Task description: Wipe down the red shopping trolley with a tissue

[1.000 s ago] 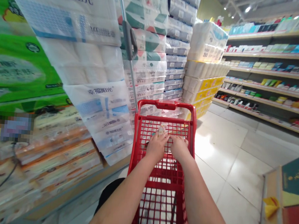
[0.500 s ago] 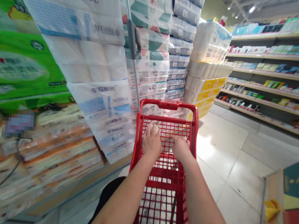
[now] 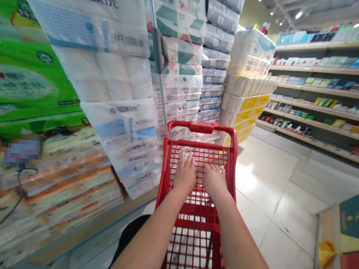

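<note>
A red plastic shopping basket (image 3: 231, 168) with a grid of square holes stands in front of me, its red handle (image 3: 199, 128) at the far rim. Inside its upper part my left hand (image 3: 184, 174) reaches forward, fingers stretched out. At those fingertips is a small crumpled whitish thing (image 3: 185, 151); whether the fingers grip it I cannot tell. My right hand (image 3: 215, 180) is beside it, palm down over the grid, fingers extended and slightly apart, holding nothing that shows. A grey pull handle on a thin metal rod (image 3: 159, 49) rises behind the basket's left corner.
Tall stacks of wrapped toilet rolls (image 3: 121, 117) and green tissue packs (image 3: 21, 79) line the left. Yellow-banded paper packs (image 3: 246, 107) stand ahead. Shelves of small boxes and bottles (image 3: 328, 87) run along the right. A wooden display stand (image 3: 328, 231) is at the lower right, on the tiled floor (image 3: 275, 193).
My right hand's fingers have gone from curled, with one pointing left, to stretched forward. My left hand has shifted slightly right and nearer to me.
</note>
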`<move>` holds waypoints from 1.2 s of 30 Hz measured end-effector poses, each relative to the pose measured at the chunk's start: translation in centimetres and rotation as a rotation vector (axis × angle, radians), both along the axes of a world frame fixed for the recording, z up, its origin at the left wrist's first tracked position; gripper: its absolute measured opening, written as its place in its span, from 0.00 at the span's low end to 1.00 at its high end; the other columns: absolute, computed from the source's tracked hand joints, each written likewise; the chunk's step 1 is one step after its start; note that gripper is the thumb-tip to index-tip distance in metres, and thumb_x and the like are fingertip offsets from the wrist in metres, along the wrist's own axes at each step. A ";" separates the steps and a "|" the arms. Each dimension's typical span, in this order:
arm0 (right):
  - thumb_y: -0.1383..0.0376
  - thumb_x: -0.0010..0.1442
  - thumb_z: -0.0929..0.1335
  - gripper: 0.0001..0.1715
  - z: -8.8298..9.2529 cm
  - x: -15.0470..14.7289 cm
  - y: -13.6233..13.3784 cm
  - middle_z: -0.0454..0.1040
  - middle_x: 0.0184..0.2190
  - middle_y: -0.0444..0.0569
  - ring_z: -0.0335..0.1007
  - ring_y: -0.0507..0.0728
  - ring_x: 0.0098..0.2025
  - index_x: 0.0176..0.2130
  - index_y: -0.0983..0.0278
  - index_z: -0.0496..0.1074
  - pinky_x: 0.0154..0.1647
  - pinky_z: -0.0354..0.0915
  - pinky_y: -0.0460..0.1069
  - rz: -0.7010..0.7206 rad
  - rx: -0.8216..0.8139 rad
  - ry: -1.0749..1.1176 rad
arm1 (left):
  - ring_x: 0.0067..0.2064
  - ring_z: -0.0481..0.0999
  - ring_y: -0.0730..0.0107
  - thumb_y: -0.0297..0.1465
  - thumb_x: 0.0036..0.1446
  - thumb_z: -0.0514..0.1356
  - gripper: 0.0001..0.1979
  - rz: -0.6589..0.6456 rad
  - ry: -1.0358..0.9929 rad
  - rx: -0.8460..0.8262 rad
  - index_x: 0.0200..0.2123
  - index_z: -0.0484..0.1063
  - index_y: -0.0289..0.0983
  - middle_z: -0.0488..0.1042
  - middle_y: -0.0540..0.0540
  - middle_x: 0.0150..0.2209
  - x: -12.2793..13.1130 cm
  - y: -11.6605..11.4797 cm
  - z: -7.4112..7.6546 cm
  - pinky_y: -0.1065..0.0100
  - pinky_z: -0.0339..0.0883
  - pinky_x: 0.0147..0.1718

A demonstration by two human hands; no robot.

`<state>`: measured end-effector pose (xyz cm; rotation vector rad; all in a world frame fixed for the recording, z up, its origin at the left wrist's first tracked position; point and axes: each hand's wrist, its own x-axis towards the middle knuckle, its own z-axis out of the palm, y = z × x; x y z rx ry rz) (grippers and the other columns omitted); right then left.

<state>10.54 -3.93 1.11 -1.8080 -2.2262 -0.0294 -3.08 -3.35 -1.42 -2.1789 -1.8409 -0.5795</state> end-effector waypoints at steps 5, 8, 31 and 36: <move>0.69 0.64 0.57 0.21 0.2 -0.5 -0.2 0.71 0.51 0.59 0.61 0.64 0.54 0.53 0.67 0.67 0.55 0.50 0.57 -0.015 -0.018 -0.020 | 0.70 0.45 0.51 0.27 0.63 0.46 0.26 0.120 -0.050 0.016 0.64 0.58 0.37 0.50 0.44 0.69 0.2 -0.1 0.1 0.47 0.57 0.61; 0.70 0.64 0.58 0.22 0.2 -0.5 -0.3 0.70 0.52 0.60 0.61 0.64 0.54 0.55 0.67 0.66 0.56 0.50 0.57 -0.006 -0.019 -0.035 | 0.70 0.44 0.48 0.28 0.63 0.47 0.26 0.136 -0.068 0.035 0.64 0.58 0.35 0.48 0.42 0.70 0.2 0.0 0.0 0.47 0.57 0.61; 0.72 0.63 0.57 0.25 0.2 -0.1 0.0 0.72 0.52 0.57 0.63 0.61 0.55 0.57 0.66 0.67 0.58 0.48 0.54 0.004 -0.022 -0.049 | 0.69 0.46 0.56 0.25 0.60 0.50 0.25 -0.089 -0.071 -0.033 0.60 0.64 0.40 0.60 0.47 0.65 0.2 -0.4 0.4 0.51 0.53 0.63; 0.73 0.62 0.58 0.26 0.1 0.1 0.0 0.72 0.52 0.57 0.63 0.62 0.54 0.58 0.66 0.67 0.57 0.49 0.55 0.021 0.001 -0.038 | 0.67 0.52 0.56 0.26 0.60 0.51 0.25 0.056 -0.124 -0.005 0.61 0.63 0.44 0.57 0.48 0.67 -0.3 -0.3 0.6 0.49 0.58 0.60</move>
